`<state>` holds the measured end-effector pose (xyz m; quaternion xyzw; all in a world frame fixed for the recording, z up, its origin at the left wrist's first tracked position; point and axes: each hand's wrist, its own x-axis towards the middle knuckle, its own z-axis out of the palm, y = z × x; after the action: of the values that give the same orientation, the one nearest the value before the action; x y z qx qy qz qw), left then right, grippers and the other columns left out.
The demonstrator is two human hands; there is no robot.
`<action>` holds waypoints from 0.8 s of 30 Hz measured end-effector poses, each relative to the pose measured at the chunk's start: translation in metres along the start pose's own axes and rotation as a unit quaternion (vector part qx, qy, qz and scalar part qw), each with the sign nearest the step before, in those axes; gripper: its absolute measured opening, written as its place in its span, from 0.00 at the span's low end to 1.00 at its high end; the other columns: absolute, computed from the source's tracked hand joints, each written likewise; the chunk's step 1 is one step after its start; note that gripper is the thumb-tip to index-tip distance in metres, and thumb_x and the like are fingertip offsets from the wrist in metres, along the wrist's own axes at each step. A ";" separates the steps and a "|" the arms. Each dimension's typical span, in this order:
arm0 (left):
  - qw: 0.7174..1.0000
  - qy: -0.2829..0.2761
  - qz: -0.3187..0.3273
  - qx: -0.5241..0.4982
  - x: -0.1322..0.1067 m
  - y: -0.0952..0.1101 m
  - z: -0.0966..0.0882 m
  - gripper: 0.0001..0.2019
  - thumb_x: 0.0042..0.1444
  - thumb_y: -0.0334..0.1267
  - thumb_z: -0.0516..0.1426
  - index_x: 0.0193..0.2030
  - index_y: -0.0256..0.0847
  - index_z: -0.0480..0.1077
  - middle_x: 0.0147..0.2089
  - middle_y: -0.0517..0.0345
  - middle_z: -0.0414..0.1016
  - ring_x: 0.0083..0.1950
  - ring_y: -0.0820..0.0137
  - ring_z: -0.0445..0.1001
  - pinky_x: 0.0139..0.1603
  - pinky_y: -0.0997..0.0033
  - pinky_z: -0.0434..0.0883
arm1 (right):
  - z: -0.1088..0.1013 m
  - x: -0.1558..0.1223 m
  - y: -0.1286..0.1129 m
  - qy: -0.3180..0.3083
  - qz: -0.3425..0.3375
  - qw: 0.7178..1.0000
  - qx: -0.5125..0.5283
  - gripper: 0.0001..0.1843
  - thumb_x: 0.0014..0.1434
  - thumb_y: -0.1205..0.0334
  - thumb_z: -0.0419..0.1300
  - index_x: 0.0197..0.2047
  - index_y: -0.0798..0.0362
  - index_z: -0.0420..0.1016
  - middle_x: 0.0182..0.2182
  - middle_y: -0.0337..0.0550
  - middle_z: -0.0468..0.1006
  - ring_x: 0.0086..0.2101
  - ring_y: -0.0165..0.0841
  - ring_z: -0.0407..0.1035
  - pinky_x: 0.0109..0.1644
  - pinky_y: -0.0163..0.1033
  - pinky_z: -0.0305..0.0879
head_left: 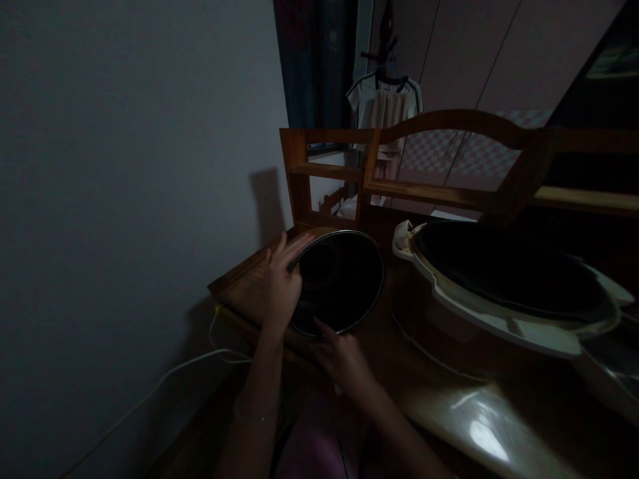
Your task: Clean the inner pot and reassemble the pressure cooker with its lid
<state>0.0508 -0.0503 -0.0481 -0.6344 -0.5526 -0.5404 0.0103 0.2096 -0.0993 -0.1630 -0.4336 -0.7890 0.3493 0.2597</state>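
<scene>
A round dark glass lid (339, 279) with a metal rim stands tilted on a wooden desk (239, 289). My left hand (280, 285) lies against the lid's left edge, fingers stretched up along the rim. My right hand (339, 358) touches the lid's lower edge with its fingertips; whether it grips the rim is unclear in the dim light. To the right sits a large white electric cooker (504, 319) with a dark inner pan (504, 273).
A wooden shelf unit (329, 176) rises behind the lid, with a curved wooden rail (464, 123) beyond. A white cable (164, 379) runs down along the grey wall at left. Clothes (384, 100) hang at the back. The room is very dark.
</scene>
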 end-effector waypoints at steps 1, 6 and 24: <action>1.000 -0.001 -0.001 0.000 0.000 -0.001 0.000 0.30 0.58 0.21 0.49 0.60 0.55 0.72 0.64 0.65 0.73 0.75 0.62 0.55 0.76 0.38 0.42 | 0.001 0.001 -0.001 0.002 -0.001 1.000 -0.016 0.32 0.64 0.63 0.60 0.70 0.49 0.63 0.46 0.50 0.83 0.45 0.40 0.79 0.45 0.36 0.71; 1.000 -0.002 0.000 -0.009 0.000 -0.004 0.000 0.29 0.58 0.22 0.50 0.61 0.55 0.71 0.65 0.65 0.72 0.75 0.63 0.54 0.76 0.39 0.42 | 0.004 0.004 0.001 0.014 -0.001 0.998 -0.059 0.28 0.66 0.61 0.60 0.68 0.48 0.67 0.45 0.49 0.84 0.43 0.41 0.80 0.44 0.36 0.71; 1.000 -0.003 -0.013 -0.021 -0.001 -0.005 0.000 0.26 0.60 0.26 0.51 0.61 0.54 0.72 0.65 0.64 0.72 0.75 0.63 0.54 0.76 0.42 0.39 | 0.010 -0.008 0.023 0.090 -0.050 0.989 0.105 0.18 0.63 0.66 0.58 0.55 0.50 0.79 0.47 0.43 0.84 0.42 0.39 0.80 0.44 0.38 0.74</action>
<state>0.0472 -0.0493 -0.0515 -0.6292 -0.5492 -0.5499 -0.0116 0.2180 -0.1012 -0.1877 -0.3937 -0.7421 0.3762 0.3908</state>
